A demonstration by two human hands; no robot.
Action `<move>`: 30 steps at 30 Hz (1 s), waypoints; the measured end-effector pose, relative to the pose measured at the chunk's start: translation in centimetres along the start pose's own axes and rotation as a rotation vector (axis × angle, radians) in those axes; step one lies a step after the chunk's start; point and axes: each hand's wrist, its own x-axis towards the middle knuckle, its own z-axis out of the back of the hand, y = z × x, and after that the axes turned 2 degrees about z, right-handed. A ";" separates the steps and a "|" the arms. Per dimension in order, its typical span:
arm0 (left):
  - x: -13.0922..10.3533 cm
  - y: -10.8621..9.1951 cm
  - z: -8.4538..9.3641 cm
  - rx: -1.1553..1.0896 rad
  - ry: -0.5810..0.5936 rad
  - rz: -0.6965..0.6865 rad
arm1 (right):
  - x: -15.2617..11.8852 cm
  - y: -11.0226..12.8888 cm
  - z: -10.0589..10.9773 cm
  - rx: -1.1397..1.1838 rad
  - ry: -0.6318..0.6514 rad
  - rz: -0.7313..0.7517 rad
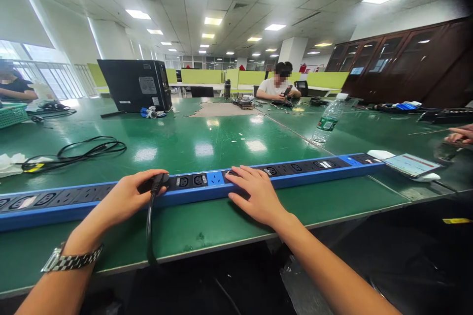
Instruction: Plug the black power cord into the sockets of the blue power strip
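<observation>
A long blue power strip (199, 197) with black and blue sockets lies along the near side of the green table. My left hand (129, 192) is closed around a black power plug (159, 182) at the strip's sockets; whether its pins are fully in is hidden. From the plug a black cord (149, 231) hangs over the table's front edge. My right hand (254, 194) rests on the strip right of a blue socket, fingers spread and covering part of the socket row.
Across the green table (177, 133) are a coiled black cable (92, 150), a black computer case (135, 86) and a water bottle (328, 118). A tablet (412, 164) lies by the strip's right end. Another person's hand (461, 135) shows at far right; a person (279, 83) sits opposite.
</observation>
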 end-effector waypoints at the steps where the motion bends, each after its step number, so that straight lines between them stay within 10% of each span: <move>1: 0.0 -0.1 -0.1 0.004 -0.011 -0.004 | 0.0 0.0 0.0 -0.001 -0.001 0.000; 30: 0.0 -0.3 -1.4 0.208 -0.057 -0.100 | 0.1 0.2 0.2 0.020 0.008 -0.018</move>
